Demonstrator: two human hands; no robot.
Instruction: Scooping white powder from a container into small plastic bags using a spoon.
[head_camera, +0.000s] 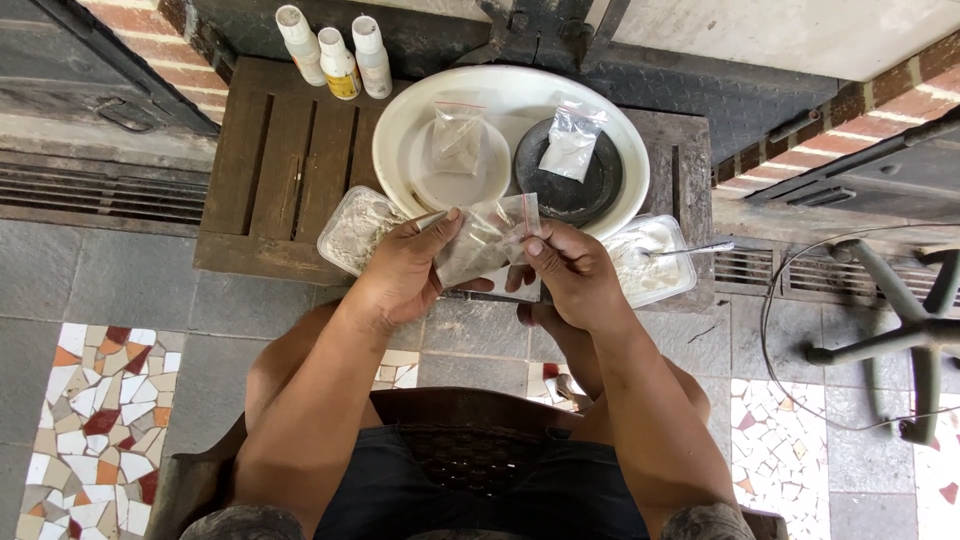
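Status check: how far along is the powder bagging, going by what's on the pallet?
Done: two small sealed bags of white powder lie in the big white basin, one on the white dish, one on the dark dish.
In hand: left hand and right hand hold a third clear bag.
Left: powder remains in the left tub and right tub.

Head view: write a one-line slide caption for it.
Both hands, left hand and right hand, hold a small clear bag of pale powder over a dark wooden pallet.

A small clear plastic bag (487, 240) of pale powder, crumpled, is held above the pallet's front edge.
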